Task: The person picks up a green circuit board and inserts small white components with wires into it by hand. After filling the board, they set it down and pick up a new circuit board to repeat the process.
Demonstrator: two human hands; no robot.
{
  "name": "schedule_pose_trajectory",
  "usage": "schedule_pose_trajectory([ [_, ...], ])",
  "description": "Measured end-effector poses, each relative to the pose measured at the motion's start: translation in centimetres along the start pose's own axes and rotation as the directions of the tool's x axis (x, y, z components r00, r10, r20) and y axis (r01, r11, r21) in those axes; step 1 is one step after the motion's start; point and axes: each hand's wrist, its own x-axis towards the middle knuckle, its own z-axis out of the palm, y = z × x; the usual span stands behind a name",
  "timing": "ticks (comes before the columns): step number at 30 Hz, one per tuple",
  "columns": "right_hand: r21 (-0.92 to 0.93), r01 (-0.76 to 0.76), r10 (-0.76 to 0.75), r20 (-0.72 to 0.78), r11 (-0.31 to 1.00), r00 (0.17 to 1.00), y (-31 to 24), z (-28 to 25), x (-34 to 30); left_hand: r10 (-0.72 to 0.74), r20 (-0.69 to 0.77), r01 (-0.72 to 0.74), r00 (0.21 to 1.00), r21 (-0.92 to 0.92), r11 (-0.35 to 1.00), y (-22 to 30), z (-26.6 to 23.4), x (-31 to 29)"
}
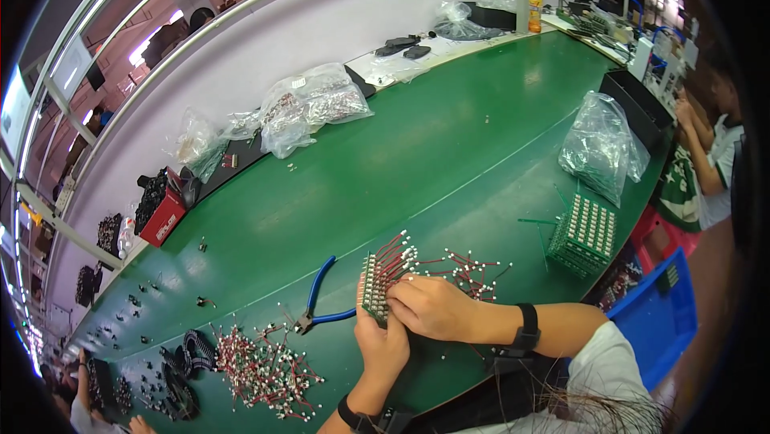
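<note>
My left hand grips a green circuit board panel tilted upright, its face lined with rows of small white connectors. Red wires with white plugs stick out from the panel's upper part. My right hand is closed in a pinch against the panel's right side, below those wires. Whatever lies between its fingertips is hidden. Left of the panel lie blue-handled pliers, jaws toward me. A heap of red wires with white ends spreads left of my left forearm, and more loose red wires lie beyond my right hand.
Stacked green boards stand at the right, near a clear plastic bag and a black bin. A blue tray sits beyond the table edge. Black parts, a red box and bagged parts lie left and far. People work on both sides.
</note>
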Motion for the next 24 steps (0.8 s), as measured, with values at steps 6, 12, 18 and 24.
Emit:
schedule_pose_trajectory([
  [6, 0.094, -0.020, 0.019, 0.008, 0.995, 1.000, 0.5, 0.1, 0.1, 0.027, 0.033, -0.026, 0.999, -0.029, 0.999, 0.3, 0.1, 0.1],
  [12, 0.128, -0.008, 0.006, 0.017, 0.992, 1.000, 0.5, 0.1, 0.1, 0.014, 0.052, -0.012, 0.999, -0.041, 0.999, 0.2, 0.0, 0.0],
  [18, 0.096, 0.019, -0.020, 0.011, 0.995, 1.000, 0.9, 0.0, 0.0, 0.037, 0.058, -0.037, 0.998, -0.015, 0.999, 0.1, 0.1, -0.1],
  [24, 0.052, 0.115, -0.116, 0.006, 0.992, 0.993, 1.0, -0.2, 0.2, -0.045, 0.102, 0.050, 0.994, -0.052, 0.997, 0.9, -0.1, -0.1],
])
